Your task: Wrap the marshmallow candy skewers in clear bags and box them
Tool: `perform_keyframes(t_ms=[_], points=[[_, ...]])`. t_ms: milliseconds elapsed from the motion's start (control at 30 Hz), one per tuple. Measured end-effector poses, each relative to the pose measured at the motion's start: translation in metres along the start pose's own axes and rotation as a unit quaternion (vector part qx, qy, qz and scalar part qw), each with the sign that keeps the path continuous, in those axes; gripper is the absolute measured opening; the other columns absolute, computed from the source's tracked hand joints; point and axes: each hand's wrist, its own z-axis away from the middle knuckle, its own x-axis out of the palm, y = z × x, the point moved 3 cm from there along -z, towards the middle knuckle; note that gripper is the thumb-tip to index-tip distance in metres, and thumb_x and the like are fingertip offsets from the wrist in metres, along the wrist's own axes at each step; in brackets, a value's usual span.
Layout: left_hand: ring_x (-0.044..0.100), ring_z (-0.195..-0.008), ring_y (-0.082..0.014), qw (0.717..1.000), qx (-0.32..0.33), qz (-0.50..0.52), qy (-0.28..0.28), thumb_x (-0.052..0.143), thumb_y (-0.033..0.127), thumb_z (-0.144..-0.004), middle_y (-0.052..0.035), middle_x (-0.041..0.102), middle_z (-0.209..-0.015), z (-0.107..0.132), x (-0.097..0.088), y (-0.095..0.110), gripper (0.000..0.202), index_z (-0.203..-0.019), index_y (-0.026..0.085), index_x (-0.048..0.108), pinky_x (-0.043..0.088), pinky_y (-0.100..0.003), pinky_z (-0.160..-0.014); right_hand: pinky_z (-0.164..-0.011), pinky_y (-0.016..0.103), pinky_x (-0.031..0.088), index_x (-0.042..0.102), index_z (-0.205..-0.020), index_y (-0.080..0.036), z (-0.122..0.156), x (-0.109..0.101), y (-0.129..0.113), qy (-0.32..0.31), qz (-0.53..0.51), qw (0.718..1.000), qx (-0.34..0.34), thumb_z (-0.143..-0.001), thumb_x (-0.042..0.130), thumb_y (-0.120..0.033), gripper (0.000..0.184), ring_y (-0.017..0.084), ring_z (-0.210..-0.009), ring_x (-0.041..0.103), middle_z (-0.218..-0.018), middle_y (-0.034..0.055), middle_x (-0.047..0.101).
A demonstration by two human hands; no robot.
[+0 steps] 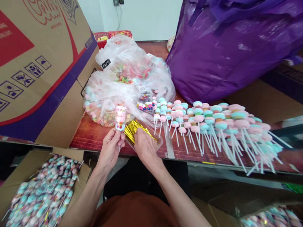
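My left hand [111, 145] is closed round the stick of a wrapped marshmallow lollipop [120, 117], which it holds upright with the printed bag on top. My right hand [145, 145] reaches into a clear tray [160, 143] of gold twist ties [133, 127]. Its fingertips press into the ties; whether they pinch one is hidden. To the right, a large pile of unwrapped marshmallow lollipops [218, 121] lies on the table with white sticks pointing toward me. Several small printed bags [145, 106] lie just behind the tray.
Clear plastic bags of candy [104, 98] lie behind my hands. A tall carton [50, 72] stands left, and a purple bag [219, 56] back right. Below the table edge, an open box [44, 192] of wrapped lollipops sits left; more wrapped lollipops [274, 221] sit low right.
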Motion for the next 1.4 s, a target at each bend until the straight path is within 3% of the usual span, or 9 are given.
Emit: perform_keyframes(t_ms=[167,367,500,700,900,1167,1267,1400], points=[[0.034,-0.051,-0.001,1.0,-0.014,0.009,-0.01,0.081,0.031,-0.076,0.0005,0.058,-0.074,-0.005,0.0,-0.005,0.028,-0.081,0.012,0.061,0.029,-0.014,-0.049,-0.067,0.029,0.034,0.07,-0.096,-0.019,0.003,-0.014,0.013,-0.018,-0.041,0.999,-0.008,-0.099,0.041,-0.018,0.029,0.022,-0.086,0.069,-0.09,0.0077,0.076],[0.031,-0.051,-0.0014,1.0,0.016,-0.006,-0.005,0.078,0.031,-0.08,0.0023,0.054,-0.07,-0.006,0.008,-0.006,0.027,-0.086,0.013,0.059,0.026,-0.015,-0.048,-0.069,0.026,0.037,0.074,-0.081,-0.021,0.002,-0.018,0.026,0.033,-0.16,0.986,-0.014,-0.088,0.059,-0.021,0.016,0.018,-0.076,0.066,-0.08,0.0034,0.075],[0.031,-0.049,-0.0028,0.999,0.037,-0.014,0.012,0.078,0.03,-0.078,0.0047,0.054,-0.065,-0.006,0.011,-0.005,0.03,-0.093,0.018,0.054,0.023,-0.015,-0.047,-0.069,0.027,0.039,0.074,-0.076,-0.022,0.0,-0.012,0.03,0.061,-0.206,0.976,-0.026,-0.087,0.06,-0.024,0.018,0.019,-0.074,0.065,-0.076,0.0026,0.074],[0.032,-0.048,-0.0028,1.0,0.016,-0.002,0.024,0.079,0.027,-0.074,0.0065,0.053,-0.063,-0.009,0.011,-0.007,0.035,-0.088,0.022,0.047,0.021,-0.014,-0.047,-0.079,0.03,0.044,0.076,-0.081,-0.023,-0.002,-0.005,0.034,0.105,-0.25,0.961,-0.061,-0.083,0.061,-0.019,0.016,0.021,-0.086,0.068,-0.088,0.0044,0.077],[0.032,-0.048,-0.0027,1.0,0.021,-0.017,0.015,0.078,0.029,-0.074,0.0063,0.054,-0.065,-0.012,0.014,-0.007,0.034,-0.087,0.021,0.048,0.022,-0.015,-0.046,-0.071,0.029,0.044,0.075,-0.076,-0.023,-0.002,-0.005,0.036,0.104,-0.303,0.946,-0.046,-0.079,0.066,-0.021,0.01,0.02,-0.078,0.068,-0.08,0.0011,0.075],[0.034,-0.049,-0.0034,0.996,0.036,-0.081,0.004,0.074,0.035,-0.079,0.0057,0.055,-0.065,-0.012,0.017,-0.01,0.031,-0.087,0.021,0.048,0.022,-0.015,-0.046,-0.079,0.03,0.045,0.077,-0.085,-0.022,0.0,-0.006,0.03,0.123,-0.339,0.926,-0.113,-0.084,0.061,-0.021,0.017,0.021,-0.087,0.068,-0.091,0.0043,0.076],[0.035,-0.05,-0.0043,0.992,0.052,-0.115,-0.003,0.071,0.036,-0.082,0.0051,0.054,-0.066,-0.012,0.017,-0.011,0.028,-0.087,0.021,0.049,0.023,-0.015,-0.046,-0.078,0.029,0.043,0.076,-0.084,-0.022,0.003,-0.01,0.028,0.119,-0.301,0.939,-0.117,-0.088,0.057,-0.022,0.02,0.02,-0.085,0.067,-0.088,0.0041,0.076],[0.039,-0.055,-0.0059,0.985,0.048,-0.16,-0.04,0.067,0.035,-0.086,0.0044,0.054,-0.069,-0.009,0.019,-0.015,0.022,-0.09,0.021,0.051,0.028,-0.016,-0.05,-0.068,0.028,0.034,0.073,-0.075,-0.021,0.008,-0.018,0.022,0.043,-0.181,0.976,-0.108,-0.091,0.051,-0.018,0.026,0.018,-0.069,0.061,-0.072,0.003,0.071]])
